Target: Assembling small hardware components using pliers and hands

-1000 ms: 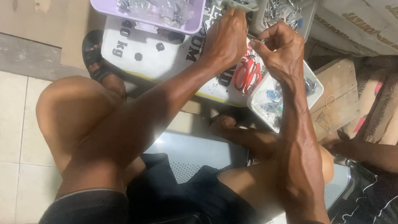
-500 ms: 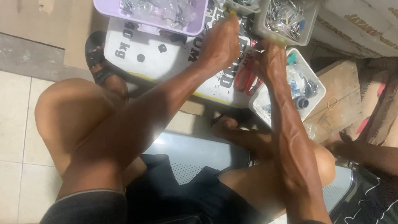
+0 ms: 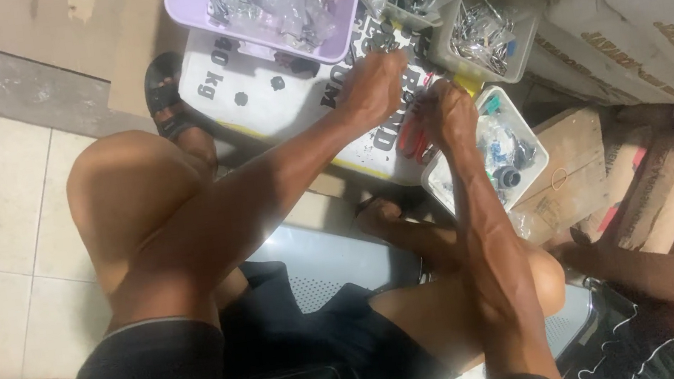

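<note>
At the far left a black sandal point(image 3: 165, 99) lies on the floor beside a white printed sack point(image 3: 274, 94), and a lilac tub point(image 3: 349, 8) full of small bagged metal parts stands on the sack's far end. The left hand point(image 3: 374, 84) rests over the sack's right part, fingers curled together toward the right hand; whether they pinch anything I cannot tell, since the fingertips are hidden. Just right of it, the right hand point(image 3: 446, 112) is bunched, knuckles up, fingers pressed together as if nipping something small between the two hands, though the piece itself does not show. Red-handled pliers point(image 3: 415, 139) lie on the sack just beneath the hands. Right of the wrist sits a white tray point(image 3: 534, 178) of small fittings, and farther off a clear tub point(image 3: 525, 46) of metal bits.

The likely trouble, as I judge it: a tiny part slipping from such a tight pinch would drop among the loose hardware or off the sack's edge, and the right forearm crosses the tray's rim, so a sideways move could tip it
</note>
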